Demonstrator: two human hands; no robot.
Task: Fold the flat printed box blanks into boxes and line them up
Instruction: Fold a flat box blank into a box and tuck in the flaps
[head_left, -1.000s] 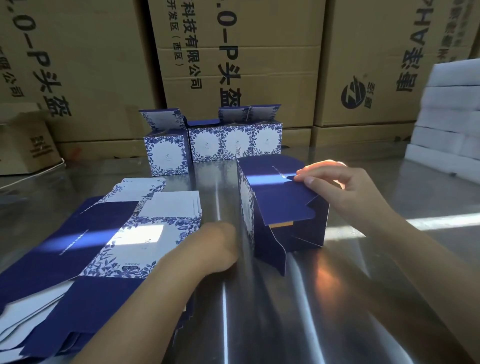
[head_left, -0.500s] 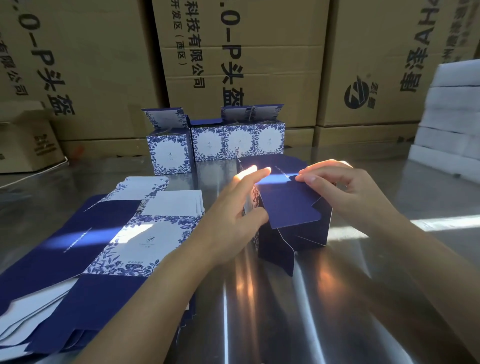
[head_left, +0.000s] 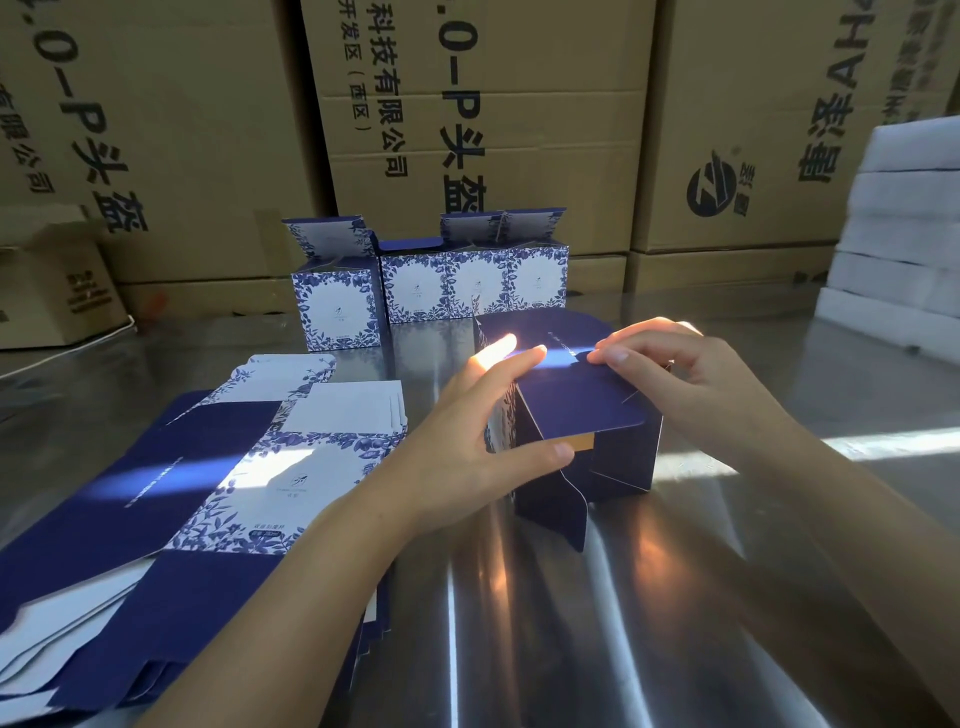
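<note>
Sunlight streaks the metal table (head_left: 571, 634) nearest the camera. Left of the box (head_left: 576, 410) lies a fanned stack of flat blanks (head_left: 171, 493), too many to count, navy with blue-floral white panels; their small print is unreadable. One box, half folded, stands mid-table. The left hand (head_left: 467, 436) grips its left side, thumb under the navy flap, fingers spread on top. The right hand (head_left: 691, 384) pinches that flap's right edge with curled fingers. Behind the box, four folded boxes (head_left: 475, 283) stand in a row, lids up. Right of the box sit stacked white foam blocks (head_left: 904, 234). Farthest behind it, brown cartons (head_left: 519, 62) read "0-P头盔" and "科技有限公司".
</note>
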